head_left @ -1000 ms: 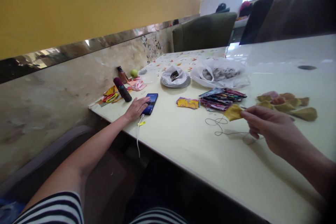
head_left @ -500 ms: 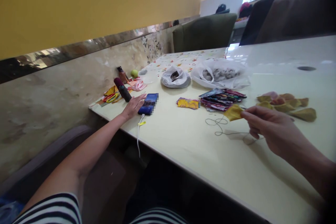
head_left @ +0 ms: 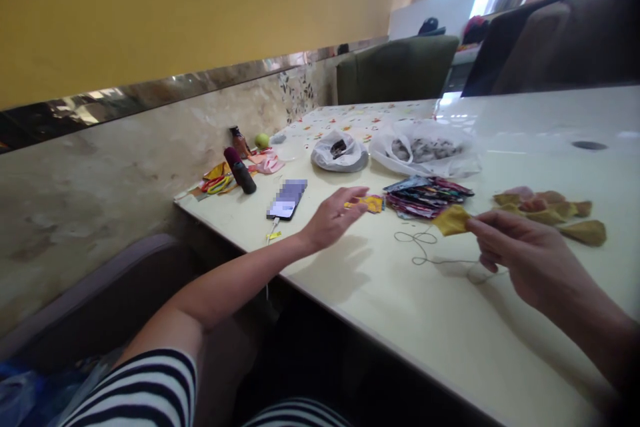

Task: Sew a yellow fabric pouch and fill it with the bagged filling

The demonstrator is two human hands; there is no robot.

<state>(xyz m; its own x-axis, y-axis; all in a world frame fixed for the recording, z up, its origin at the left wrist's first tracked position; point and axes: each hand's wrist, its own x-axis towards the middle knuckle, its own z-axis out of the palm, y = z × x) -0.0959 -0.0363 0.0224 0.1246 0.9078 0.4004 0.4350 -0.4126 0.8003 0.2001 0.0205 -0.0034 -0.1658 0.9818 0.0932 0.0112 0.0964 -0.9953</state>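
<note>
While the phone point(head_left: 285, 208) lies near the front edge of the surface point(head_left: 380, 300), the left hand point(head_left: 330, 221) is empty, fingers spread, by a yellow patch point(head_left: 375, 204); I can't tell if they touch. Beyond the cloth stack point(head_left: 425, 197) and loose thread point(head_left: 450, 261), a yellow scrap point(head_left: 451, 221) sits pinched in the right hand point(head_left: 525, 250), seemingly just being held; moving it calls for slack. Open room lies nearer me.

The left forearm point(head_left: 250, 280) slants toward two o'clock, its hand point(head_left: 333, 219) raised with open, loosely curved fingers. The right hand point(head_left: 520, 247), toward four o'clock, points to ten, thumb and forefinger pinched together.
</note>
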